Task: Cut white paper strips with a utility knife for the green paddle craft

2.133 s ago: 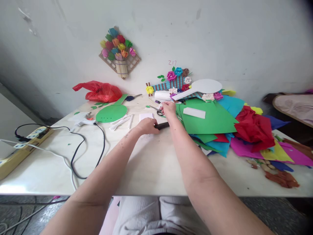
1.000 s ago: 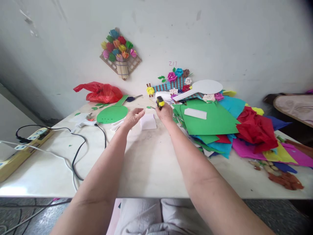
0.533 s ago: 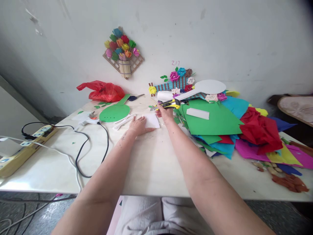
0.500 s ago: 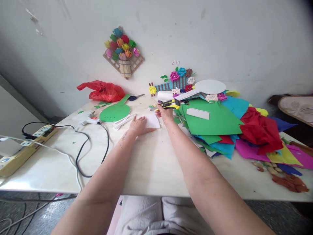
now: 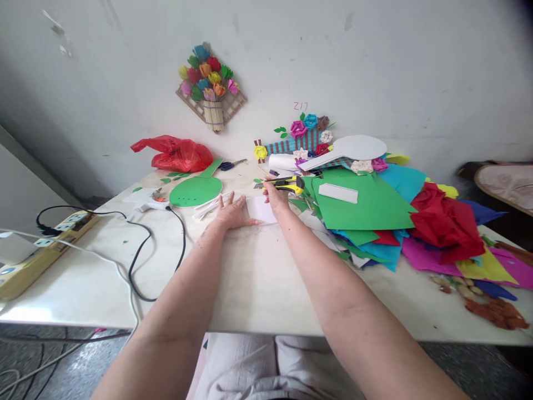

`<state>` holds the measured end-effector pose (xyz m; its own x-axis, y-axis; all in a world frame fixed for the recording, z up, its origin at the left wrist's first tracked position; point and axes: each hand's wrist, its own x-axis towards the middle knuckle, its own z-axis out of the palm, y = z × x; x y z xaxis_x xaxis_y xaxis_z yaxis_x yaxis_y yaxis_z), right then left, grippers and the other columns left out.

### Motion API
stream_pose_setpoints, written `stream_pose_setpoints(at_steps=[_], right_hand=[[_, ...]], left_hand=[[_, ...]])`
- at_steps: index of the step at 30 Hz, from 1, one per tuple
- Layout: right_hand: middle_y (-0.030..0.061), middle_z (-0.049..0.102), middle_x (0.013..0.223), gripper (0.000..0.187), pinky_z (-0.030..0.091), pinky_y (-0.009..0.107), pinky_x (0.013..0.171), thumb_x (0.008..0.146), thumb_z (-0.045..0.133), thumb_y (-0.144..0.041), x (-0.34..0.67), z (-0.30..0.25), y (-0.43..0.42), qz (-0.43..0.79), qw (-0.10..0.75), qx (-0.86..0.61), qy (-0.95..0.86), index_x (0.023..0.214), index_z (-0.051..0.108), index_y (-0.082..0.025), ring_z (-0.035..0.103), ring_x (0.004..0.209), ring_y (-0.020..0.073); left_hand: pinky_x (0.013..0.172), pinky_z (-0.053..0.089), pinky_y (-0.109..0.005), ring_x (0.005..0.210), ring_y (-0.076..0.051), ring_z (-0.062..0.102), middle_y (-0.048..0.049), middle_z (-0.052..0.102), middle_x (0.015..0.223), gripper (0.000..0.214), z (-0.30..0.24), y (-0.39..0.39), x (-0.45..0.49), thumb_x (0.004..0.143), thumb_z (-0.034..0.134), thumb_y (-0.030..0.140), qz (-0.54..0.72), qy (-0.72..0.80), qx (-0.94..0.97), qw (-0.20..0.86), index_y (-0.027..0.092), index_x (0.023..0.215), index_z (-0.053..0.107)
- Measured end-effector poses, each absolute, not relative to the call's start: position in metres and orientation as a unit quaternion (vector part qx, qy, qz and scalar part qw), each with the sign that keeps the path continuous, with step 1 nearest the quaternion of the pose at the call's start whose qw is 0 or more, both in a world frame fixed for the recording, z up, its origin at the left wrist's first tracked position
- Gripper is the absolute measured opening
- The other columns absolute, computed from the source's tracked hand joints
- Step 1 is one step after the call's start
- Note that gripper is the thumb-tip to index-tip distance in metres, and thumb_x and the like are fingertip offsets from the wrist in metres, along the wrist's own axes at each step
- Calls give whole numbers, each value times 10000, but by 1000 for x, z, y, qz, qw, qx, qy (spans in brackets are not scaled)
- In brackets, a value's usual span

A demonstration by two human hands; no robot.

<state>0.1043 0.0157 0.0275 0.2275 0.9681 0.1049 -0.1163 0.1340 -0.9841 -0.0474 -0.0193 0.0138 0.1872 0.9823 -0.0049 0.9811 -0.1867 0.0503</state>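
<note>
My right hand [image 5: 275,198] is closed around a yellow and black box cutter [image 5: 291,184], its blade pointing left above the table. Under that hand and beside my left hand lies a white sheet [image 5: 260,211], flat on the tabletop. My left hand [image 5: 234,213] presses on the sheet's left part with its fingers spread. Just left of these fingers are several thin white strips [image 5: 210,206]. A round green piece with a handle-like tab [image 5: 196,191] rests farther left.
Stacked green sheets [image 5: 366,205] and crumpled red paper [image 5: 445,219] lie to the right. A glue gun [image 5: 152,204], dark cords and a power strip [image 5: 50,253] occupy the left side. Scissors [image 5: 229,165] and a red plastic bag [image 5: 179,155] are at the back.
My left hand has shifted slightly left and spread its fingers. My right hand has moved a little left with the box cutter, and the white sheet sits slightly nearer me.
</note>
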Motion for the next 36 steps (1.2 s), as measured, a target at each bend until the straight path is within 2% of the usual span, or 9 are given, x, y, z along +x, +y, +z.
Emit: stream_pose_setpoints(at_steps=[3, 7, 12, 16, 19, 27, 31, 36], right_hand=[[-44, 623, 592, 142, 426, 143, 453, 820, 603, -281, 101, 27, 13, 484, 582, -480, -443, 891, 663, -173, 555, 478, 63], [-45, 609, 552, 169, 420, 145, 451, 777, 689, -299, 93, 25, 14, 479, 579, -486, -446, 869, 659, -160, 553, 463, 66], [-37, 663, 653, 168, 421, 151, 488, 743, 693, -265, 81, 21, 27, 429, 605, -492, -456, 878, 645, -178, 587, 547, 75], [-36, 667, 667, 152, 415, 155, 511, 747, 650, -275, 78, 10, 45, 414, 594, -508, -466, 874, 655, -192, 613, 610, 90], [-39, 687, 729, 214, 420, 162, 527, 732, 648, -296, 76, -5, 54, 414, 596, -512, -459, 925, 669, -206, 617, 628, 90], [-31, 654, 620, 229, 485, 225, 616, 728, 668, -449, 74, -21, 61, 402, 565, -560, -454, 768, 684, -224, 662, 680, 150], [-29, 659, 613, 212, 509, 247, 680, 748, 645, -437, 75, -19, 61, 377, 570, -557, -473, 755, 690, -229, 669, 684, 155], [-28, 665, 628, 223, 523, 272, 721, 767, 617, -453, 76, -23, 64, 354, 551, -576, -490, 780, 698, -245, 688, 729, 170]], left_hand=[[1162, -86, -645, 1531, -361, 25, -144, 196, 1649, 1119, 10, -16, -48, 731, 526, 812, 14, 643, 765, 34, 203, 1602, 176], [1146, -114, -664, 1529, -372, 37, -102, 120, 1668, 1076, 10, -16, -47, 746, 498, 818, 17, 647, 762, 25, 244, 1601, 186], [1149, -93, -676, 1521, -409, 26, -87, 75, 1675, 1083, 8, -16, -48, 732, 482, 848, 16, 651, 759, 15, 241, 1594, 234], [1164, -84, -654, 1522, -406, 13, -86, 67, 1678, 1081, 7, -17, -48, 719, 477, 867, 21, 651, 759, 11, 254, 1584, 270], [1166, -79, -652, 1524, -400, 7, -92, 55, 1677, 1105, 7, -18, -46, 707, 478, 877, 21, 651, 759, 14, 235, 1583, 276], [1169, -100, -643, 1529, -369, 11, -56, 145, 1668, 1050, 5, -19, -48, 777, 430, 841, 41, 654, 756, 3, 254, 1607, 168], [1170, -88, -646, 1537, -312, 25, -56, 284, 1629, 926, 5, -19, -56, 869, 376, 755, 90, 682, 726, 21, 257, 1610, 134], [1162, -103, -659, 1534, -333, -3, -66, 364, 1595, 851, 6, -22, -58, 872, 392, 745, 87, 691, 717, -2, 253, 1562, 321]])
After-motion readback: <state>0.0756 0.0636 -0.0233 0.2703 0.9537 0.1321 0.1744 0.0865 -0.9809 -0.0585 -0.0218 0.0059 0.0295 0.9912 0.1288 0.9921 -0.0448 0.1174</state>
